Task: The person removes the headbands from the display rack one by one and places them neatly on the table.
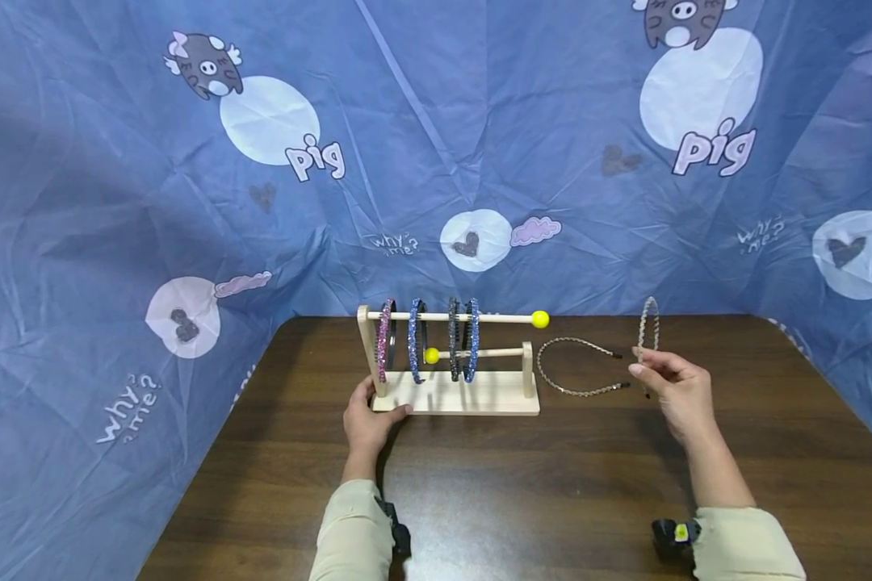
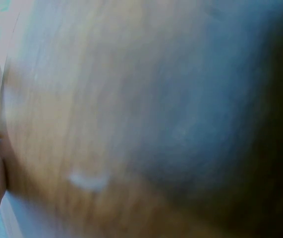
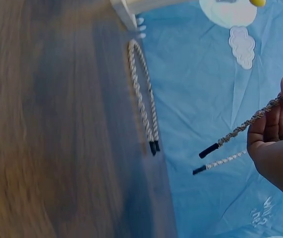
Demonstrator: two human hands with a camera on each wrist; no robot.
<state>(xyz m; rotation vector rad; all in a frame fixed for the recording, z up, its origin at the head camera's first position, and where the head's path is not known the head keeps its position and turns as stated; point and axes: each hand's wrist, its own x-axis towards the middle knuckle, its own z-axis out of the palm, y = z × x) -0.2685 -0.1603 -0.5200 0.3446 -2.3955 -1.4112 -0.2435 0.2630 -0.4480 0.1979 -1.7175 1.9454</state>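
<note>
My left hand (image 1: pixel 366 421) grips the left end of a pale wooden headband stand (image 1: pixel 472 395), its thumb along the base's front edge. On the stand's long upper rod hang a pink headband (image 1: pixel 383 340) and several blue and dark ones, all glittery. My right hand (image 1: pixel 679 393) pinches a twisted, beaded headband (image 1: pixel 650 319) between thumb and fingers, raised above the table. In the right wrist view, both black tips of this headband (image 3: pixel 245 124) point away from the hand. Between stand and right hand, a similar twisted headband (image 1: pixel 580 393) lies on the table.
The brown wooden table (image 1: pixel 552 492) meets a blue printed cloth (image 1: pixel 407 161) at its back and sides. Yellow balls cap the upper rod (image 1: pixel 505 319) and the shorter lower rod (image 1: pixel 490 353). The left wrist view is mostly blurred.
</note>
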